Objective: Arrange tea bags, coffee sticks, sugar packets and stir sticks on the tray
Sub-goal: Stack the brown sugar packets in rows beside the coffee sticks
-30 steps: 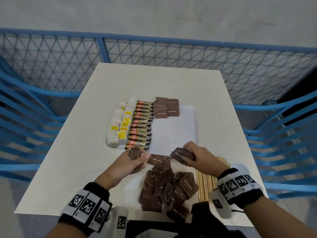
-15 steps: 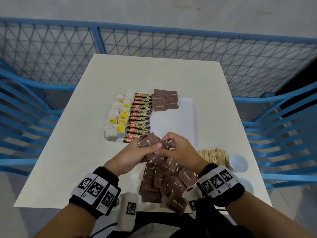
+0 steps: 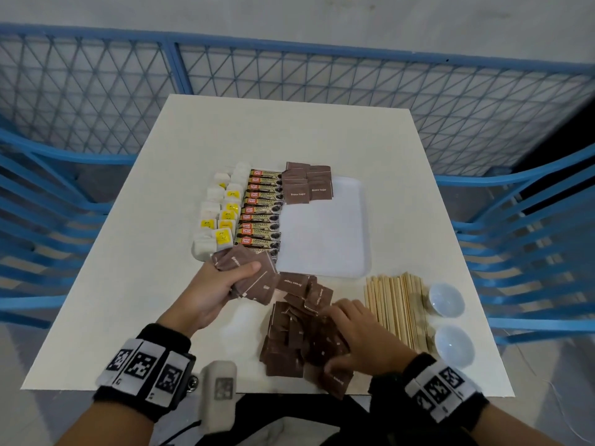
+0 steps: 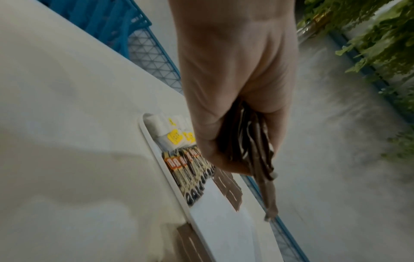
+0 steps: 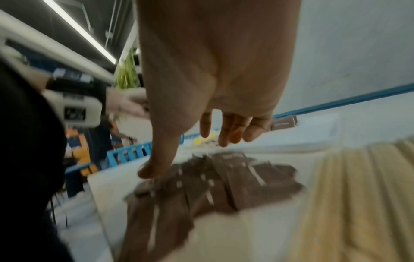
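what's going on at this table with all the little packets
A person is sorting drink supplies onto a white tray. Tea bags, coffee sticks and some brown sugar packets already sit on it. The left hand grips a stack of sugar packets; the right hand reaches into the loose pile. The stir sticks lie on the table.

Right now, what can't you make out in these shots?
- How many sugar packets the left hand grips: head and left wrist views, fingers cover them.
- Print on the loose packet pile: right wrist view, blurred.
- Whether the right hand touches packets: head view, its back hides the fingertips.
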### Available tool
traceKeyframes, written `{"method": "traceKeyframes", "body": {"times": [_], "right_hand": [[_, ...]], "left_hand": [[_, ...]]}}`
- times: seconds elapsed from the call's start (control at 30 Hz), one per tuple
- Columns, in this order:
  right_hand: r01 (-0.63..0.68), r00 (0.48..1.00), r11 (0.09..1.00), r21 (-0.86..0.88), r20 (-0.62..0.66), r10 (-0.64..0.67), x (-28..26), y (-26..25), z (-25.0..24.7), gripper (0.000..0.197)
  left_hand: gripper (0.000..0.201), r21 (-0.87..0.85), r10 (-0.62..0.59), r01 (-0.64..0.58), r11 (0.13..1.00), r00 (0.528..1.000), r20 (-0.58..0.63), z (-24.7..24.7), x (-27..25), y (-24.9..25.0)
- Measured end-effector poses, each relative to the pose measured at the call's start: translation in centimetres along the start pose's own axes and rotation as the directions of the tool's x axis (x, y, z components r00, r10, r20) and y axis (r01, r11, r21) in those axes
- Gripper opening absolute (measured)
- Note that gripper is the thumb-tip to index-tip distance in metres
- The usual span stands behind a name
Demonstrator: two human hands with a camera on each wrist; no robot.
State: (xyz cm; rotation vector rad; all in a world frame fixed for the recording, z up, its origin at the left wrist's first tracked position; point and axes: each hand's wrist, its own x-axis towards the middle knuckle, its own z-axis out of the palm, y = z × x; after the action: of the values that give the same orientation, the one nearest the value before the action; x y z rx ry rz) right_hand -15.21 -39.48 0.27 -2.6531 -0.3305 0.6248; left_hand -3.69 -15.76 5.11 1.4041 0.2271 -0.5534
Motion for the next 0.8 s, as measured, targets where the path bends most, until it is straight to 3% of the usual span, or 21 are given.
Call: {"method": "traceKeyframes", "body": {"times": [0.1, 0.27, 0.37, 0.53, 0.7, 0.8], "right_hand": [[-0.038, 0.996, 0.987, -0.154, 0.069, 0.049, -0.4, 0.6, 1.8, 0.095], [-0.037, 0.998, 0.978, -0.204, 0.049, 0.048, 0.3, 0.1, 2.4, 0.097], [-0.019, 0.999, 0.979, -0.202, 0.029, 0.025, 1.2, 0.1, 2.3, 0.086], [0.028, 1.000, 0.977, -0.211, 0.003, -0.028, 1.8, -0.5, 1.7, 0.052], [0.038, 0.999, 0.993, -0.112, 0.002, -0.038, 1.6, -1.2, 1.3, 0.036], [-0.032, 0.999, 0.993, 0.115, -0.017, 0.034, 1.2, -1.7, -0.1, 0.028]], "left_hand": [[0.025, 0.000, 0.021, -0.021, 1.000, 0.999, -0.043, -1.5, 0.0, -0.1], [0.024, 0.013, 0.037, -0.036, 0.999, 0.996, -0.079, -2.6, -0.1, -0.4], [0.020, 0.012, 0.024, -0.024, 1.000, 0.997, -0.079, -2.9, -0.2, -0.7], [0.013, -0.003, 0.012, -0.012, 1.000, 0.997, -0.077, -3.0, -0.4, -1.0], [0.018, -0.011, -0.007, 0.007, 1.000, 0.997, -0.076, -3.4, -0.2, -0.8], [0.018, -0.020, -0.013, 0.011, 1.000, 0.998, -0.060, -3.4, -0.2, -0.6]]}}
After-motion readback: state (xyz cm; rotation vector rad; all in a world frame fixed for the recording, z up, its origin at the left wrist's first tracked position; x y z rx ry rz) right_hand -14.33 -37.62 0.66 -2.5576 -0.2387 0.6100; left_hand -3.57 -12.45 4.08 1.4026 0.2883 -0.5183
